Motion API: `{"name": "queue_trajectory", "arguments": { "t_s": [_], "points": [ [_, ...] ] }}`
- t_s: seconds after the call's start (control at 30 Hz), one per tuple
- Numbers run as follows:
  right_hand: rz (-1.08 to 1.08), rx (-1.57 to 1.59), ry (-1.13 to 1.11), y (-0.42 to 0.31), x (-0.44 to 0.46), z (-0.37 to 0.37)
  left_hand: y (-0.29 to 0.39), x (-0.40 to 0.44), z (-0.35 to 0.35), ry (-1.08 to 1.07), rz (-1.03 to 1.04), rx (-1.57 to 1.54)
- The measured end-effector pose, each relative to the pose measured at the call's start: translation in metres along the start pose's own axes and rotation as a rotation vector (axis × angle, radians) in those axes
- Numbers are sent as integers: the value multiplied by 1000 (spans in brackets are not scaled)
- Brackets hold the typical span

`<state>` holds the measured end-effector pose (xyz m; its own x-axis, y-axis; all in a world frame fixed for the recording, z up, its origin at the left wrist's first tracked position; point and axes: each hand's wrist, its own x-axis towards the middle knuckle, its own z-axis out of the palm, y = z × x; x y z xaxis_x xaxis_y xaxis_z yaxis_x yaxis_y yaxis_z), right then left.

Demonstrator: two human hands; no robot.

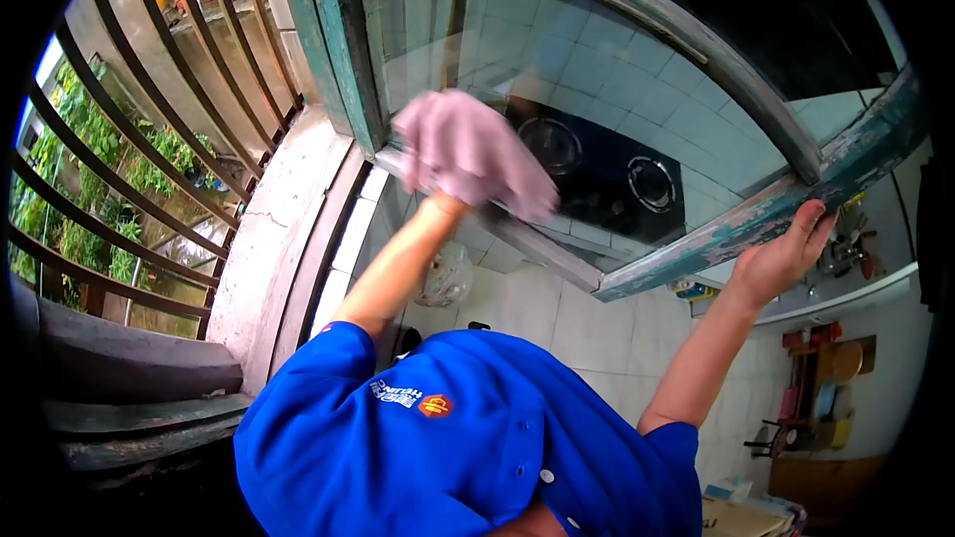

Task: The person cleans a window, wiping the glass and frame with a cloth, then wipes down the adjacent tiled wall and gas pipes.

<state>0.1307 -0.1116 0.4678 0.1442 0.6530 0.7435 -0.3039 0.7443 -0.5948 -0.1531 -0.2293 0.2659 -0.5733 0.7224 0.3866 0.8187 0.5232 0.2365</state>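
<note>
Trainee: What is occupying the area left of the left-hand grip?

Instructor: Metal bars are standing well apart from that grip, and green plants are showing behind them. A pale ledge is running between the bars and the grip.

Trainee: State the condition of the left-hand grip.

Instructor: The left hand is holding a pink cloth. The cloth is covering the fingers, so I cannot tell how tightly they are closing.

Trainee: Where is the cloth?

Instructor: It is bunching over and beyond the hand, in front of the near left part of a glass pane. Its outline is showing blurred; I cannot tell how much of it is touching the glass. Nearer the body than this grip, a clear plastic bag is lying. Right of the grip, a black cooktop is showing through the pane.

Trainee: And the right-hand grip?

Instructor: The right hand is resting against the outer side of the green window frame, its fingers extending along the peeling paint. The thumb is not showing clearly, so I cannot tell whether this grip is wide or narrow. Just right of it, utensils are sitting near the wall.
</note>
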Motion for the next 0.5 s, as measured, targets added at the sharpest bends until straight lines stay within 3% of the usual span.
{"name": "queue_trajectory", "arguments": {
  "t_s": [0.1, 0.2, 0.27, 0.37, 0.43, 0.5],
  "points": [
    [5, -11, 25, 0, -1, 2, -86, 32, 29, -53, -186, -23],
    [-14, -30, 17, 1, 0, 1, -90, 36, 46, -217, -323, -242],
    [-27, -29, 26, 0, 0, 1, -52, 8, 74, 435, 146, -503],
    [-13, -21, 36, 1, -1, 1, 21, -33, 53, 721, 440, -622],
    [22, -1, 58, 1, -1, -1, 39, -54, 75, 704, 418, -1571],
    [10, 9, 38, 2, 0, -4, 60, -56, 101, 508, 349, -2537]
  ]
}}
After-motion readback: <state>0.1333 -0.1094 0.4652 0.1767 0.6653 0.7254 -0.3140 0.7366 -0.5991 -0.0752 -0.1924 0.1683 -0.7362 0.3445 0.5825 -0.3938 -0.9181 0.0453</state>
